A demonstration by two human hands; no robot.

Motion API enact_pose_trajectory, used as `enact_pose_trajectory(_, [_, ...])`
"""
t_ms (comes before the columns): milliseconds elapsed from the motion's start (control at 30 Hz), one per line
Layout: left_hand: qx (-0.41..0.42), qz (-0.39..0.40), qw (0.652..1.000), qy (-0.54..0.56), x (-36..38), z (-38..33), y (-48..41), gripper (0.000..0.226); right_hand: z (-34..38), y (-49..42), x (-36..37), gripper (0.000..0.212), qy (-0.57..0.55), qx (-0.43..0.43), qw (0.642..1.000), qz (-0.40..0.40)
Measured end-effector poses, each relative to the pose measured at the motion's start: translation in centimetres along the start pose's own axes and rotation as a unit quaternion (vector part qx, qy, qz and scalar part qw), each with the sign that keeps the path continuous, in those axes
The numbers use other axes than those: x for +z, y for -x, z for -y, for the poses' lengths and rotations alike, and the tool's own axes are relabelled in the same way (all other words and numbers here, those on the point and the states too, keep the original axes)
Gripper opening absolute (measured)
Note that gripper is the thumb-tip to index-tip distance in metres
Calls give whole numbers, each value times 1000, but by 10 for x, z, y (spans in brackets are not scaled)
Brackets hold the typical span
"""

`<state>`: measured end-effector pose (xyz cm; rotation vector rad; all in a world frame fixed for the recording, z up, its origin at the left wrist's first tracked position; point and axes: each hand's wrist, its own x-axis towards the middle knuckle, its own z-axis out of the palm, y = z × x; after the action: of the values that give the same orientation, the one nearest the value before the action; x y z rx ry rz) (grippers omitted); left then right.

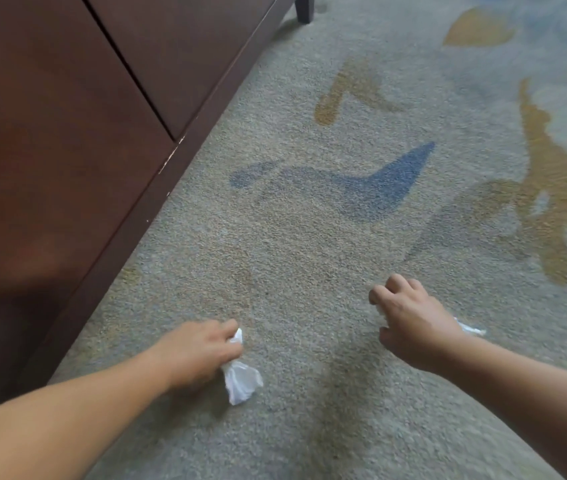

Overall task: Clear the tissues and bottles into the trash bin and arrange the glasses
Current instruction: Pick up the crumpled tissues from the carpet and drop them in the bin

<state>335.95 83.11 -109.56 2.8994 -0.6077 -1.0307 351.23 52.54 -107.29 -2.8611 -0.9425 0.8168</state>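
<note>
Tissue collection is the step in hand: left hand (202,351) grips a crumpled white paper tissue (240,381) at seven o'clock above patterned grey carpet (310,244), long axis pointing to six; right hand (410,317) clenches a second crumpled white tissue (470,329) at four o'clock, tail toward three. Next, likely: carry both to an unseen bin.

The carpet (310,237) is short, nubbly pile, matt and rough. The cabinet (50,133) beside it is dark brown wood with a smooth, faintly satin finish (its lower edge chipped to pale specks). The crumpled tissue (240,379) in the left hand (199,351) and the second tissue (470,329) in the right hand (410,317) are thin white paper, matt.
</note>
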Motion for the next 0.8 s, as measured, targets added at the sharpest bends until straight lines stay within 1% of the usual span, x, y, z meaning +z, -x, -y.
enact_pose_trajectory(67, [-25,-1,1000,-4,0,-5,-8,12,-14,5,1,32,14,18,1000,-4])
enact_pose_trajectory(200, [-46,-25,998,26,-7,-8,-21,15,-49,17,6,27,8,74,997,-17])
enact_pose_trajectory(267, [-48,-43,997,48,-15,-8,-25,22,-65,24,13,27,-6,99,995,-15])
enact_pose_trajectory(333, [-58,-44,995,73,-23,-8,-28,29,-77,31,22,31,-15,110,994,0])
enact_pose_trajectory(400, [-64,-47,994,81,-31,-10,-30,24,-83,35,31,37,-29,116,993,13])
enact_pose_trajectory(433, [-59,-50,994,77,-36,-12,-31,20,-85,37,34,34,-38,117,992,14])
enact_pose_trajectory(500, [-47,-54,995,73,-46,-16,-32,13,-85,39,36,20,-48,116,992,10])
enact_pose_trajectory(533, [-41,-56,995,74,-51,-18,-32,12,-85,39,37,17,-48,113,992,13])
enact_pose_trajectory(633, [-34,-69,994,73,-63,-17,-35,12,-85,38,36,19,-44,110,993,22])
enact_pose_trajectory(800, [-34,-66,995,69,-96,-16,-36,10,-74,38,0,12,-65,79,995,-8])
